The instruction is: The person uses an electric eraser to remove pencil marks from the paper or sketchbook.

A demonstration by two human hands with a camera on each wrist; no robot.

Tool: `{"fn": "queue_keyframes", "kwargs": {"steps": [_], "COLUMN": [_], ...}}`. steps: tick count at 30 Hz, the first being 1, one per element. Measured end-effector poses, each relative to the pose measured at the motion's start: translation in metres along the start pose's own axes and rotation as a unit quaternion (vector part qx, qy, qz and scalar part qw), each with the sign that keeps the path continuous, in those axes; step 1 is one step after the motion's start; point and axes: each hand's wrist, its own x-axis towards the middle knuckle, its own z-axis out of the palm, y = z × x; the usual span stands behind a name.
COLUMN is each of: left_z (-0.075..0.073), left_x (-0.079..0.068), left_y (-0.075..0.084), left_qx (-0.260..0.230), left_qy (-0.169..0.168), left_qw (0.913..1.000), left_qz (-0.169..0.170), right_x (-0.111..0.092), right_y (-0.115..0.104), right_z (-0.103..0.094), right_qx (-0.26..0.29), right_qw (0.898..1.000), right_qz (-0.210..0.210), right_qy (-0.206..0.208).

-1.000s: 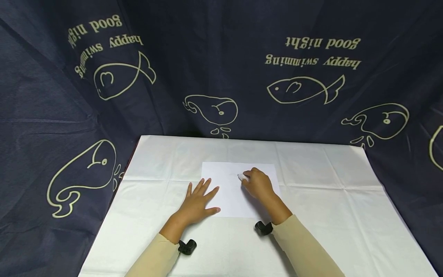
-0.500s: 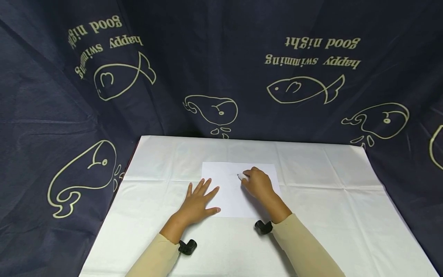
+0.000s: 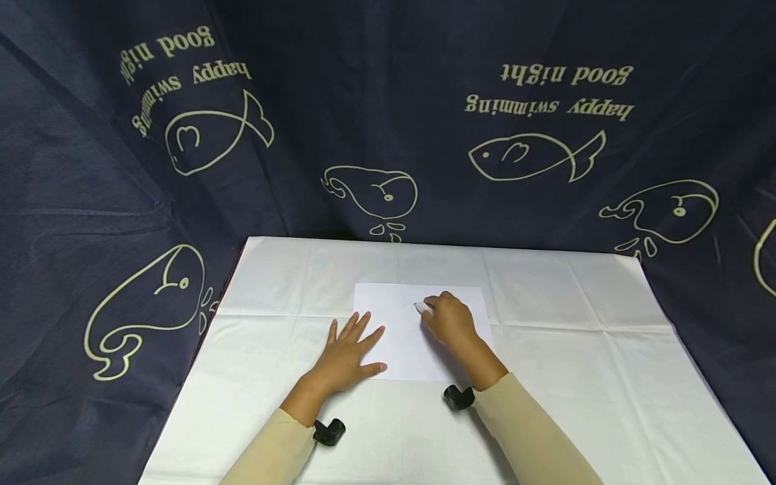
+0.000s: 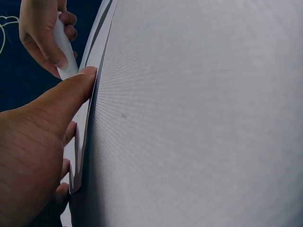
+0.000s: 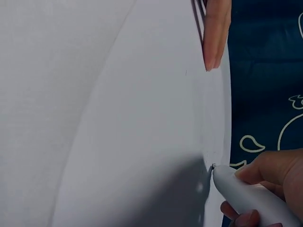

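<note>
A sheet of white paper lies flat on the white-covered table. My left hand rests on its left side with fingers spread and straight. Over the paper's upper right, my right hand grips a thick white pen-like tool with a rounded nose and a small dark tip. In the right wrist view, that tip meets the paper or sits just over it; faint small marks show close by. The left wrist view shows the left thumb at the paper's edge. The tool's rear end is hidden in the head view.
White cloth with fold creases covers the table. Behind and at the sides hangs a dark blue curtain with yellow fish and whale drawings and lettering. Small black devices, one on the left and one on the right, sit at the wrists.
My right hand, with the white tool in it, has shifted very slightly left and up on the paper. The left hand and the sheet have stayed put.
</note>
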Motion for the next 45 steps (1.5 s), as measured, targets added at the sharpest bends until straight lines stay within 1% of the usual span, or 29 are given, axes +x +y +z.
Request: {"fn": "queue_keyframes", "kwargs": {"steps": [2,8,13,18,24,30,36,42,45], "left_z": [0.000,0.002,0.001,0.001,0.001,0.001,0.000,0.000,0.000], "left_x": [0.000,0.000,0.000,0.000,0.001,0.000,0.000,0.000,0.000], "left_y": [0.000,-0.001,-0.002,-0.002,-0.001,-0.001,-0.001,0.000,0.000], "left_qx": [-0.001,-0.002,-0.002,0.000,-0.001,0.004,0.003,0.003,0.000], "left_qy": [0.001,0.002,0.006,0.004,0.004,0.001,0.002,0.001,0.001], "left_qw": [1.0000,1.0000,1.0000,1.0000,1.0000,1.0000,1.0000,1.0000,1.0000], "left_qz": [0.001,0.002,0.003,0.001,0.002,-0.001,-0.001,0.000,0.000], "right_x": [0.001,0.001,0.003,0.002,0.003,0.001,0.003,-0.001,-0.001], "right_y": [0.000,-0.003,-0.007,-0.012,-0.013,-0.018,-0.018,-0.019,-0.019], "right_z": [0.001,0.002,0.003,0.004,0.005,0.006,0.007,0.003,0.004], "right_qx": [-0.004,-0.006,-0.008,-0.006,-0.014,-0.005,-0.019,-0.020,-0.017], "right_qw": [1.000,1.000,1.000,1.000,1.000,1.000,1.000,1.000,1.000], "right_qz": [0.002,-0.016,-0.006,-0.012,-0.006,-0.014,-0.016,-0.013,-0.021], "right_qy": [0.001,-0.001,0.000,-0.009,0.006,-0.011,0.006,-0.009,-0.007]}}
